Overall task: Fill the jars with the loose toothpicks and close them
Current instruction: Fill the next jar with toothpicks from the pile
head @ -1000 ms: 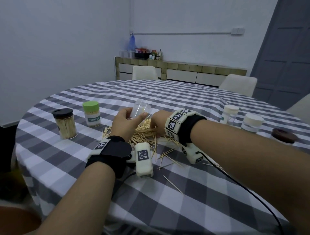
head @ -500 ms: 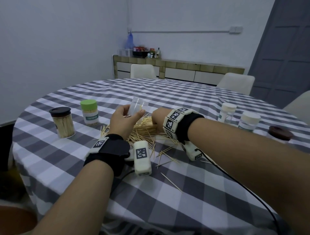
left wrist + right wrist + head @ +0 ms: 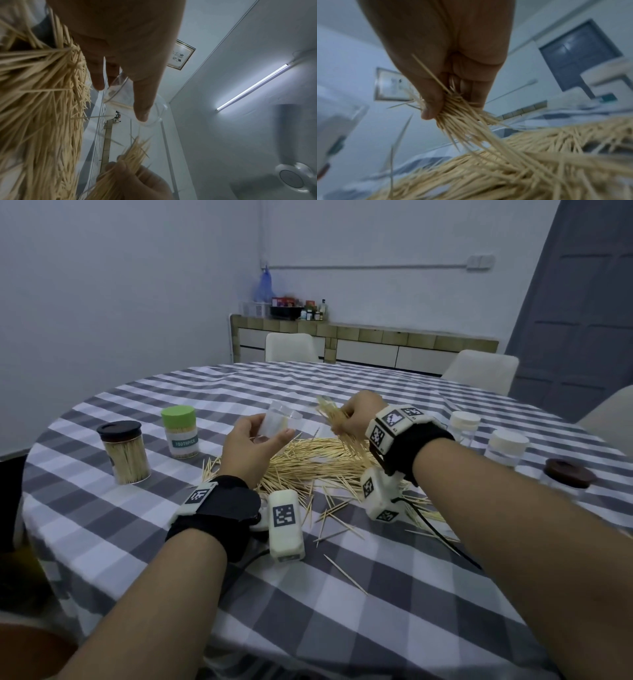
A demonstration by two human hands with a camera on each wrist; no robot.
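Two closed, filled jars (image 3: pixel 125 453) stand at the table's (image 3: pixel 342 611) left. The left hand (image 3: pixel 251 445) grips a clear open jar (image 3: pixel 279 424), tilted above the toothpick pile (image 3: pixel 308 460). Just right, the right hand (image 3: pixel 361 416) clutches a bundle of toothpicks (image 3: pixel 337 419), its tips near the jar's mouth.

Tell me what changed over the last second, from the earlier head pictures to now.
The right hand, which was down in the toothpick pile, has risen gripping a bundle of toothpicks, beside the clear jar's mouth; none has gone in yet. The left hand holds that open jar above the pile as before. The closed jars either side stand unmoved.
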